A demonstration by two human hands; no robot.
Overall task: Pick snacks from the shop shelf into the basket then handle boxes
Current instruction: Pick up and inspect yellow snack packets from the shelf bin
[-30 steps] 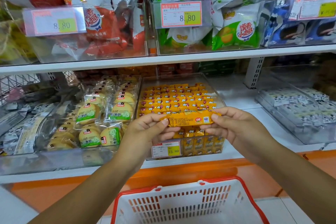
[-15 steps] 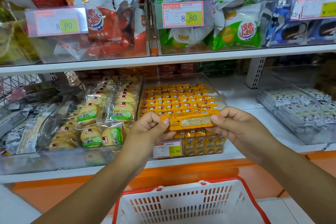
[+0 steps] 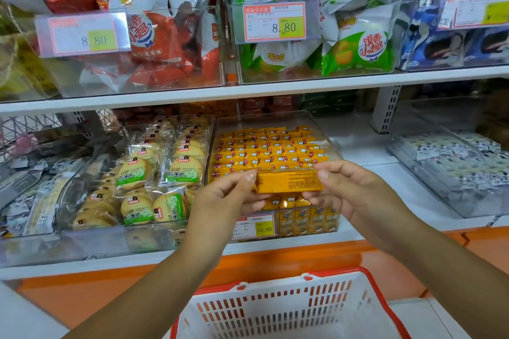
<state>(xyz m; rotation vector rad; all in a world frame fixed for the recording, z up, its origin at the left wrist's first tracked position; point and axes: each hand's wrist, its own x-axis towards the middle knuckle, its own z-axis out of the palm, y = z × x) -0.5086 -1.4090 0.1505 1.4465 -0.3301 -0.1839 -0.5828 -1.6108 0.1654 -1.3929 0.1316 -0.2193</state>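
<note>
Both hands are holding one orange snack packet point(image 3: 289, 181) level between them. The left hand point(image 3: 223, 201) is pinching the packet's left end between thumb and fingertips, and the right hand point(image 3: 352, 195) is pinching the right end the same way. The side with the small printed text is facing the camera. The packet is hanging in the air just in front of the clear bin point(image 3: 264, 115) stacked with the same orange packets, on the lower shelf point(image 3: 371, 146). A bin of round cookie packs point(image 3: 143, 173) is sitting right beside it on the left. The white basket point(image 3: 278, 308) with the red rim is waiting below the hands.
</note>
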